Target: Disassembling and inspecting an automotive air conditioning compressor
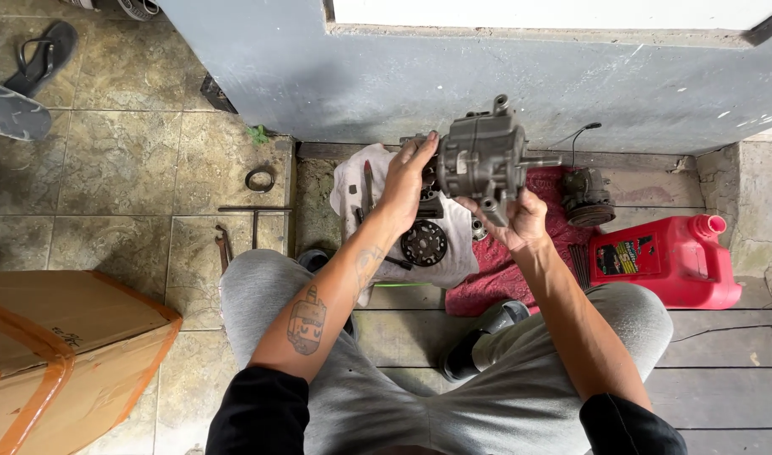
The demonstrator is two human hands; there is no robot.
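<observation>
The person sits low with both knees up, holding a grey cast-metal compressor body [484,156] in the air above a white cloth [457,244]. The left hand [405,181] presses against its nine o'clock side, fingers curled round the end. The right hand [520,221] cups it from six o'clock, fingers closed under the casing. On the cloth, at seven o'clock from the casing, lies a round black clutch disc [424,243]. A red rag [487,282] spreads beneath, and a red plastic jug [672,257] stands at four o'clock. A second small compressor [586,195] sits at three o'clock.
</observation>
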